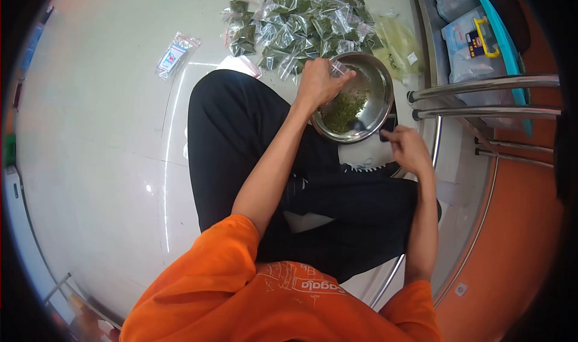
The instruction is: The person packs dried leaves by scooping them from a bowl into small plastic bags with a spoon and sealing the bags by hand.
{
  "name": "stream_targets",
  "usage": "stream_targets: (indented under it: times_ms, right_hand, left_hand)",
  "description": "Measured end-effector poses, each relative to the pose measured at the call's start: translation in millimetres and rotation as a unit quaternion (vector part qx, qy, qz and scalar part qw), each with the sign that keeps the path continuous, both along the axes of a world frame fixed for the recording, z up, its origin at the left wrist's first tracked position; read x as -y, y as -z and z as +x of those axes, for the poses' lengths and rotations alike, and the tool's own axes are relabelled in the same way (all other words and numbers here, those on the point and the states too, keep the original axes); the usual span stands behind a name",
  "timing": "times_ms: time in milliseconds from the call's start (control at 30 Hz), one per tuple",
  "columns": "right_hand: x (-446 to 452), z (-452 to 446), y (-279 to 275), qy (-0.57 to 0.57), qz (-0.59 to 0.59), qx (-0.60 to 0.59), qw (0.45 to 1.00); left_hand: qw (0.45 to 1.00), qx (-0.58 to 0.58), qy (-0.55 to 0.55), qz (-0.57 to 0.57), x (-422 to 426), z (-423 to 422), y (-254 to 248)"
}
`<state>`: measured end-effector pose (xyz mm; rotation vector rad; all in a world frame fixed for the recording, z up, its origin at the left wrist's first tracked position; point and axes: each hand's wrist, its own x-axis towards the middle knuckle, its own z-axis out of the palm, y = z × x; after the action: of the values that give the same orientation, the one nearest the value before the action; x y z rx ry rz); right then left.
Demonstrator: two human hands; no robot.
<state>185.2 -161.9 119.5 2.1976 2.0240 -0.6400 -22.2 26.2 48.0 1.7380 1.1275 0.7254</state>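
A steel bowl (385, 86) with dry green flakes (343, 112) at its bottom stands in front of my crossed legs. My left hand (320, 84) is at the bowl's left rim, its fingers closed on a small clear plastic bag (340, 69) over the bowl. My right hand (410, 149) is closed on the dark handle of a spoon (357, 126), whose head is down in the bowl beside the flakes. Whether the bag has anything in it I cannot tell.
Many small filled bags (307, 26) lie heaped beyond the bowl, with a larger yellowish bag (400, 44) to their right. A pack of clear bags (174, 56) lies on the floor at left. Metal rails (487, 89) and a shelf with plastic packs (472, 44) border the right side.
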Motion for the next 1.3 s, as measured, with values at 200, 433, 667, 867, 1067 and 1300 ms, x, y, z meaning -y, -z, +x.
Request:
stream_targets:
  times_ms: [200,433,667,867,1067,1300]
  right_hand:
    - [-19.3,-13.7,16.1,-0.006,0.027,0.017,0.999]
    - [-40.1,-14.2,34.2,0.018,0.139,0.059,0.988]
    - [-29.1,-10.8,18.7,0.066,0.105,0.128,0.984]
    - [-19.2,-6.3,29.0,0.046,0.076,0.136,0.987]
    - [1.7,-26.9,52.0,0.004,0.054,0.138,0.989]
    - [-1.6,-46.8,80.1,0.068,0.062,-0.209,0.974]
  left_hand:
    - [1.0,-0.013,0.009,-0.011,0.2,-0.1,-4.5]
    - [1.0,0.019,0.017,-0.005,1.5,4.8,1.2]
    - [1.0,0.02,0.015,-0.003,-0.4,0.7,3.5]
    - [1.0,0.007,0.011,0.004,-3.9,-2.0,4.0]
    - [0.997,0.062,-0.027,-0.034,-2.1,-5.2,-10.9]
    - [0.995,0.023,-0.102,0.001,-0.5,-3.8,-13.5]
